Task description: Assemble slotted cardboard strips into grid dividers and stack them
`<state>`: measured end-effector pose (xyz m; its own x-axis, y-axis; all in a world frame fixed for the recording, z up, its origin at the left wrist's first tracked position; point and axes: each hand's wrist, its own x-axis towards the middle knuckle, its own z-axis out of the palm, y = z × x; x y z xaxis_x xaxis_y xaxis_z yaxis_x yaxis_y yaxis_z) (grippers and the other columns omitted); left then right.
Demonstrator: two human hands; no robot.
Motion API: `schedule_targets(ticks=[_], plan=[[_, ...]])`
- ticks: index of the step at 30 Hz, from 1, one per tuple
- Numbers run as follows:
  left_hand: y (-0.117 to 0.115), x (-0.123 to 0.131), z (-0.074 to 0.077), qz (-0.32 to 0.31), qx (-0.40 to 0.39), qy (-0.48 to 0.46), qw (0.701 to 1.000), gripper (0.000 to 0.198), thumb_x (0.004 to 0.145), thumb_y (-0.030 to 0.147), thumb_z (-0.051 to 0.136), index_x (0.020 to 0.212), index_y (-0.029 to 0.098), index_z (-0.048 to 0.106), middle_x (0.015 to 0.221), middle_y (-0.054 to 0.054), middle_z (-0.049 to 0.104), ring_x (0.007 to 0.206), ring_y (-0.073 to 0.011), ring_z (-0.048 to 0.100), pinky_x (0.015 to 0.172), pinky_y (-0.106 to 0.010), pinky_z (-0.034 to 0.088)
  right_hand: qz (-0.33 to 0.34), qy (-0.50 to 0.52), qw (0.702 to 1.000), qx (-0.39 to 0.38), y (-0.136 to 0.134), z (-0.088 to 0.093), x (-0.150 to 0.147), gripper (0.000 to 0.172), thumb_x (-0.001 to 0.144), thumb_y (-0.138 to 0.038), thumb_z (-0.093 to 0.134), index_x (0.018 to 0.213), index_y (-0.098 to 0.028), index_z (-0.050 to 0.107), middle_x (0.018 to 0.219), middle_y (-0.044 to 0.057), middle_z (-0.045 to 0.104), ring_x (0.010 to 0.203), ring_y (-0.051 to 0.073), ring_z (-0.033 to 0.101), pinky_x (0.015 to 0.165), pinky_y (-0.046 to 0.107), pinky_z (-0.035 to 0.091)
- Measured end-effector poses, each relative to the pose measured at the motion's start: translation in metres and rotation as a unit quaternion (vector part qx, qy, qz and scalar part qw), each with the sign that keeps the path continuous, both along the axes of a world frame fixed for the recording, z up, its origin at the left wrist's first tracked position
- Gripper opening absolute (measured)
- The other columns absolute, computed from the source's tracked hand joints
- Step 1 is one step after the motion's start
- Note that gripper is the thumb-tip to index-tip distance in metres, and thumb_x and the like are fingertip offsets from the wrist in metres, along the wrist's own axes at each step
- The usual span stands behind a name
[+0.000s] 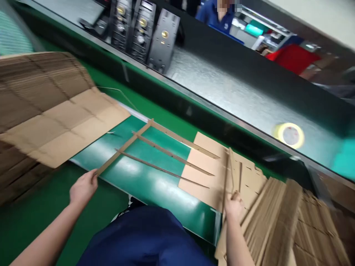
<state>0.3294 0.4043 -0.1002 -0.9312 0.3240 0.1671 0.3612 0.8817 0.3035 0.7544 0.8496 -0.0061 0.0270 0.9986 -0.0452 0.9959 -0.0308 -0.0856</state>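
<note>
My left hand pinches the near end of a cardboard divider grid, its thin strips standing on edge over the green conveyor belt. My right hand is closed on the grid's other cross strip at the right, above a flat cardboard sheet. The grid is spread open between both hands.
A stack of flattened cartons lies at the left, with more cardboard stacks at the right. A roll of tape sits on the metal shelf beyond. Black parts stand at the back, and a person in blue works behind them.
</note>
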Motion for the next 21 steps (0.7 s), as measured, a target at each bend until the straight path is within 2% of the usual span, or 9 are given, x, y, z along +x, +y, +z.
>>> schedule_targets(ticks=[2, 4, 6, 8, 10, 12, 14, 17, 21], plan=[[0.002, 0.000, -0.005, -0.024, 0.066, 0.026, 0.997, 0.033, 0.085, 0.031, 0.040, 0.105, 0.018, 0.063, 0.102, -0.009, 0.068, 0.092, -0.0225, 0.064, 0.079, -0.035, 0.053, 0.106, 0.052, 0.993, 0.000, -0.002, 0.021, -0.027, 0.058, 0.089, -0.039, 0.025, 0.142, -0.017, 0.033, 0.128, 0.017, 0.053, 0.116, 0.033, 0.052, 0.095, 0.046, 0.042], [0.003, -0.002, -0.010, -0.029, 0.124, 0.034, 0.991, 0.030, 0.085, 0.028, 0.040, 0.103, 0.019, 0.063, 0.100, -0.008, 0.069, 0.092, -0.0211, 0.064, 0.083, -0.034, 0.053, 0.251, 0.107, 0.960, -0.062, -0.017, 0.034, -0.068, 0.055, 0.088, -0.040, 0.029, 0.141, -0.025, 0.034, 0.130, 0.011, 0.054, 0.115, 0.029, 0.055, 0.094, 0.043, 0.045], [0.001, -0.006, -0.015, -0.028, 0.168, 0.025, 0.985, 0.030, 0.087, 0.027, 0.039, 0.104, 0.018, 0.062, 0.099, -0.008, 0.069, 0.092, -0.0200, 0.064, 0.085, -0.034, 0.053, 0.398, 0.158, 0.891, -0.151, -0.050, 0.041, -0.115, 0.054, 0.090, -0.041, 0.031, 0.142, -0.028, 0.032, 0.135, 0.007, 0.051, 0.120, 0.025, 0.052, 0.098, 0.040, 0.045], [-0.003, -0.007, -0.019, -0.025, 0.194, 0.015, 0.981, 0.030, 0.088, 0.026, 0.039, 0.110, 0.019, 0.059, 0.100, -0.008, 0.068, 0.092, -0.0184, 0.065, 0.085, -0.033, 0.053, 0.522, 0.184, 0.799, -0.233, -0.093, 0.042, -0.158, 0.053, 0.092, -0.043, 0.030, 0.144, -0.029, 0.030, 0.141, 0.004, 0.046, 0.128, 0.020, 0.044, 0.104, 0.037, 0.040], [-0.006, -0.005, -0.022, -0.021, 0.217, 0.006, 0.976, 0.033, 0.089, 0.025, 0.040, 0.119, 0.019, 0.053, 0.101, -0.007, 0.068, 0.092, -0.0171, 0.065, 0.086, -0.033, 0.053, 0.608, 0.173, 0.714, -0.300, -0.134, 0.038, -0.191, 0.051, 0.094, -0.043, 0.030, 0.143, -0.030, 0.032, 0.143, 0.002, 0.044, 0.132, 0.018, 0.040, 0.110, 0.037, 0.034], [-0.007, -0.002, -0.024, -0.014, 0.247, -0.004, 0.969, 0.040, 0.090, 0.024, 0.042, 0.130, 0.019, 0.043, 0.102, -0.007, 0.067, 0.092, -0.0164, 0.065, 0.086, -0.034, 0.053, 0.647, 0.149, 0.659, -0.353, -0.162, 0.029, -0.210, 0.050, 0.095, -0.044, 0.030, 0.143, -0.029, 0.034, 0.143, 0.002, 0.044, 0.132, 0.018, 0.040, 0.111, 0.038, 0.032], [-0.007, 0.000, -0.025, 0.000, 0.273, -0.015, 0.962, 0.051, 0.090, 0.024, 0.044, 0.139, 0.020, 0.030, 0.103, -0.006, 0.067, 0.090, -0.0157, 0.065, 0.084, -0.034, 0.054, 0.654, 0.129, 0.638, -0.387, -0.175, 0.016, -0.217, 0.052, 0.095, -0.046, 0.029, 0.143, -0.028, 0.034, 0.143, 0.003, 0.043, 0.132, 0.019, 0.040, 0.111, 0.039, 0.032], [-0.006, 0.001, -0.024, 0.029, 0.294, -0.022, 0.955, 0.063, 0.090, 0.024, 0.046, 0.145, 0.021, 0.015, 0.103, -0.006, 0.066, 0.086, -0.0145, 0.066, 0.080, -0.033, 0.056, 0.643, 0.105, 0.642, -0.404, -0.174, 0.001, -0.215, 0.054, 0.095, -0.048, 0.029, 0.145, -0.026, 0.031, 0.144, 0.005, 0.042, 0.132, 0.019, 0.039, 0.112, 0.041, 0.031], [-0.006, 0.001, -0.024, 0.014, 0.261, 0.020, 0.965, 0.059, 0.091, 0.024, 0.044, 0.145, 0.022, 0.019, 0.102, -0.006, 0.065, 0.091, -0.0147, 0.064, 0.083, -0.032, 0.054, 0.652, 0.081, 0.641, -0.396, -0.168, -0.002, -0.212, 0.053, 0.096, -0.046, 0.028, 0.144, -0.026, 0.032, 0.143, 0.005, 0.044, 0.130, 0.018, 0.042, 0.111, 0.039, 0.033]])
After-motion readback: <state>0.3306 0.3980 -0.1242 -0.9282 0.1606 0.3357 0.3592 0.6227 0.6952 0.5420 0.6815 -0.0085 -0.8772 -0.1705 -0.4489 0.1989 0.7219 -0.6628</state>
